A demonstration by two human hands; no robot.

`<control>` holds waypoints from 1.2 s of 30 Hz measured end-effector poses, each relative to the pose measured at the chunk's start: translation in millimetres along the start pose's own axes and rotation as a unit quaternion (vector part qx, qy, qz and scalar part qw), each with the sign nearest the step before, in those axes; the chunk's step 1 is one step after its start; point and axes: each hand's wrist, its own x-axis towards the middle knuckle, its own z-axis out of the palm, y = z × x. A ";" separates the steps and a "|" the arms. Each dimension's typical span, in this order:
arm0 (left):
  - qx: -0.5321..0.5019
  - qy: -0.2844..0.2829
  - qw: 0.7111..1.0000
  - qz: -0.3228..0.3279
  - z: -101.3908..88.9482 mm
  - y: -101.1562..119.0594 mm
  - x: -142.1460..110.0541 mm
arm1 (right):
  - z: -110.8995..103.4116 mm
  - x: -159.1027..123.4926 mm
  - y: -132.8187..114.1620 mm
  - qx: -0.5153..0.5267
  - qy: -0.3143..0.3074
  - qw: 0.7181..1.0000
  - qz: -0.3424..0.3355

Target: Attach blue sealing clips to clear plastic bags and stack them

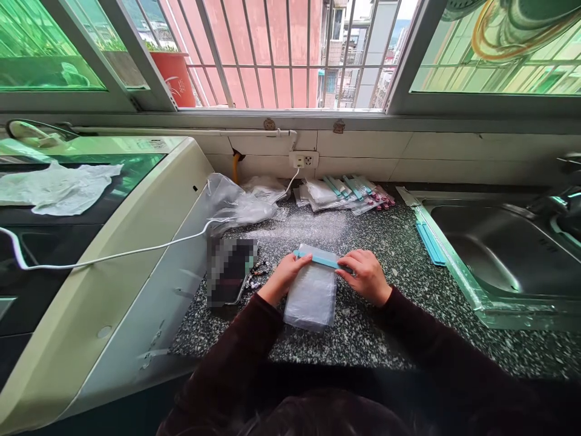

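A thin stack of clear plastic bags (311, 300) is held just over the counter in front of me. Across its far end runs a light blue plastic strip (323, 259). My left hand (288, 275) is closed at the strip's left end, thumb on top and the other fingers mostly hidden beneath the bags. At the right end, my right hand (365, 277) pinches the same strip between thumb and fingers. Whether the strip is fixed to the bags, I cannot tell.
A phone (230, 272) lies left of the bags, beside a washing machine (136, 260). Behind are crumpled plastic (240, 203), a white cable (149, 247) and packed bags with blue strips (345, 192). More blue strips (430, 243) rest by the sink (490, 254) at right.
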 end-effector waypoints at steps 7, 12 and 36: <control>-0.014 0.072 0.997 -0.006 2.0 -1.1 2.2 | -9.6 1.4 -1.9 0.002 0.046 0.999 0.009; -0.015 0.026 1.000 -0.004 6.0 -6.9 1.9 | -7.7 0.8 -5.9 0.003 0.047 0.999 -0.014; -0.147 -0.086 0.985 0.009 2.6 -4.4 2.1 | -2.5 1.0 -1.6 0.006 0.079 0.996 -0.043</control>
